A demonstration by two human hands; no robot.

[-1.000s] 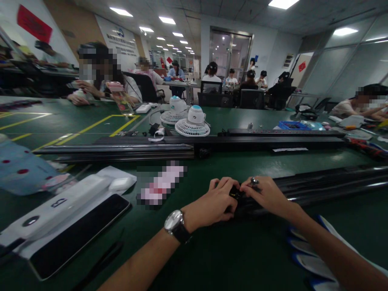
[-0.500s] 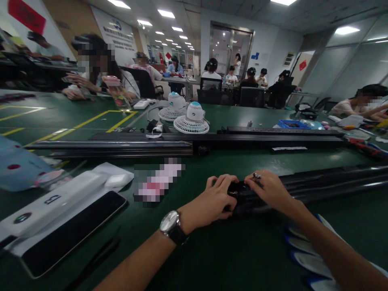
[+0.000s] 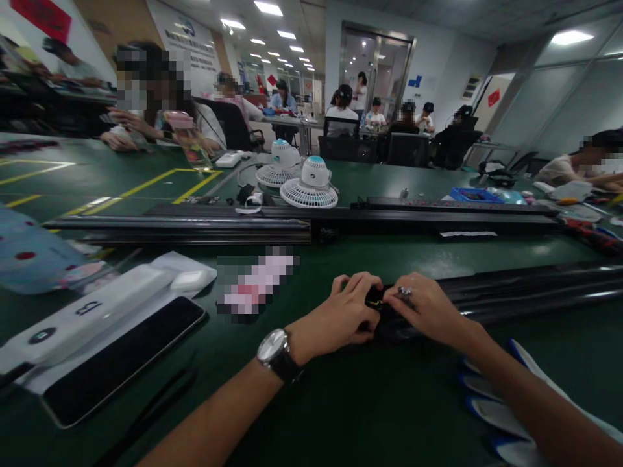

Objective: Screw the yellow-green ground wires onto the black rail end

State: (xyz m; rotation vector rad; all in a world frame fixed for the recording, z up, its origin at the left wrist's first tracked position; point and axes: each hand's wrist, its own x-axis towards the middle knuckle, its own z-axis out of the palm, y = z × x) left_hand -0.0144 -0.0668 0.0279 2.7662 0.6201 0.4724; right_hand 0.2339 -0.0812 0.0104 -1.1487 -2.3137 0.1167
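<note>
A long glossy black bar (image 3: 530, 292), seemingly wrapped in black film, runs in from the right edge. My left hand (image 3: 346, 312), with a watch (image 3: 273, 350) on its wrist, has its fingers curled around the bar's near end. My right hand (image 3: 422, 306), wearing a ring (image 3: 403, 291), is closed over the same end, thumb and fingertips pinched close to the left fingers. A small gold-coloured bit (image 3: 374, 303) shows between the two hands. The fingertips partly hide the bar's end. A white and blue glove (image 3: 496, 418) lies under my right forearm.
More black bars (image 3: 428, 219) lie across the green table (image 3: 389, 415) farther back, with two white fans (image 3: 309, 188) behind them. On the left are a white box (image 3: 92, 311), a phone-like black slab (image 3: 126, 357) and a blurred pink object (image 3: 257, 285). Several people sit around.
My right hand has shifted slightly left along the bar's end, closer to my left hand. The left hand keeps its place. The camera view has tilted a little.
</note>
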